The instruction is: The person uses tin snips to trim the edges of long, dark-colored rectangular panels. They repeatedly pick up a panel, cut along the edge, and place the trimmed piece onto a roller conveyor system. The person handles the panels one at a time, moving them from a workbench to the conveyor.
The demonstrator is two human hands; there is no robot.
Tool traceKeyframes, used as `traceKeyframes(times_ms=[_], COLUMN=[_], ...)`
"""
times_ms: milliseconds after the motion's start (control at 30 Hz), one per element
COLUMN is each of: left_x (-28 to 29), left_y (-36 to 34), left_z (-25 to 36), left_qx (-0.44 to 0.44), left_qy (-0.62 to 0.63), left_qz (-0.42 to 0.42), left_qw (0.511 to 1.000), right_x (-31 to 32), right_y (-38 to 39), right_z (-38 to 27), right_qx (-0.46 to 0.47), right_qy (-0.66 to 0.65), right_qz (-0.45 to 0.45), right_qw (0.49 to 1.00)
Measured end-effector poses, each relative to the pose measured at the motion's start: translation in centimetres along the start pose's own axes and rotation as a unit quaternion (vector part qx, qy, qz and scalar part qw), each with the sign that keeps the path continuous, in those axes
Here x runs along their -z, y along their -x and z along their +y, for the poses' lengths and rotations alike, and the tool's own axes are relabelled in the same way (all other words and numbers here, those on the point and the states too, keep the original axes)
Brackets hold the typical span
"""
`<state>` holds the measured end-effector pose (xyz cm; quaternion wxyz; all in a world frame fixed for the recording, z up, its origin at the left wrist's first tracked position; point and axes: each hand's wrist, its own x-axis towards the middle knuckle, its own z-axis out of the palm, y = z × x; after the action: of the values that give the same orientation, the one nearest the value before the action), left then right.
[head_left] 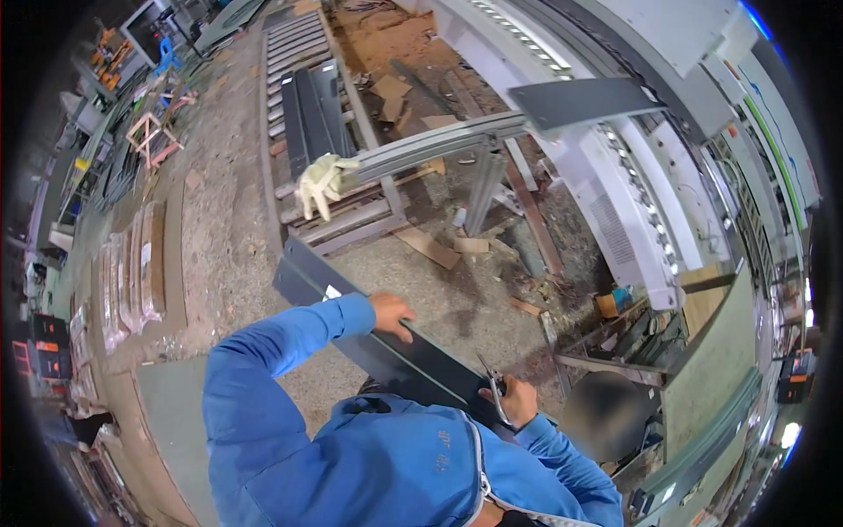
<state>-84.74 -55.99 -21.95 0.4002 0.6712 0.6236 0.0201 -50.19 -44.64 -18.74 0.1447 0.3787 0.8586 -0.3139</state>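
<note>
A long dark grey panel (421,360), with a lengthwise ridge or fold, lies slantwise in front of my body. My left hand (391,314) is closed over its far edge, near the middle, beside a small white label (332,292). At the panel's near right end, my right hand (518,401) is closed round a slim metal tool (495,385) with a thin pointed end. The tool's exact kind cannot be made out. The panel's lower edge is partly hidden by my blue jacket.
Ahead stands a roller conveyor (294,39) bearing dark panels (312,110). Pale gloves (323,183) hang on a metal rail (430,145). A large white machine (588,184) with another dark panel (584,101) is at right. Wrapped bundles (132,272) lie left; cardboard scraps (428,248) litter the floor.
</note>
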Motion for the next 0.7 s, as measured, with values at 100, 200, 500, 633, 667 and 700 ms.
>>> traceKeyframes(times_ms=[100,200,500,633,667,700], left_x=[0.6,0.5,-19.7,-11.2,-9.3,-7.7], left_y=[2.5,7.9,19.1,17.9,17.7,17.6], left_z=[-9.0,-17.6,-39.2,-45.0,-48.2,-51.5], left_qx=[0.067,0.138,0.447,0.370,0.373,0.378], left_qy=[-0.002,-0.076,0.667,0.696,0.681,0.664], left_qz=[0.076,0.336,0.476,0.575,0.587,0.601], left_qw=[0.995,0.929,0.358,0.217,0.228,0.235], right_x=[-4.1,-10.8,-26.5,-29.6,-29.8,-29.1], right_y=[-6.2,-14.6,-38.7,-51.6,-54.8,-57.3], right_z=[-6.3,-13.3,-43.2,-53.3,-55.2,-57.6], right_qx=[-0.031,-0.042,-0.082,-0.113,-0.110,-0.103], right_qy=[-0.038,-0.080,-0.215,-0.268,-0.285,-0.299], right_qz=[-0.041,-0.050,-0.009,0.044,0.057,0.066], right_qw=[0.998,0.995,0.973,0.956,0.950,0.946])
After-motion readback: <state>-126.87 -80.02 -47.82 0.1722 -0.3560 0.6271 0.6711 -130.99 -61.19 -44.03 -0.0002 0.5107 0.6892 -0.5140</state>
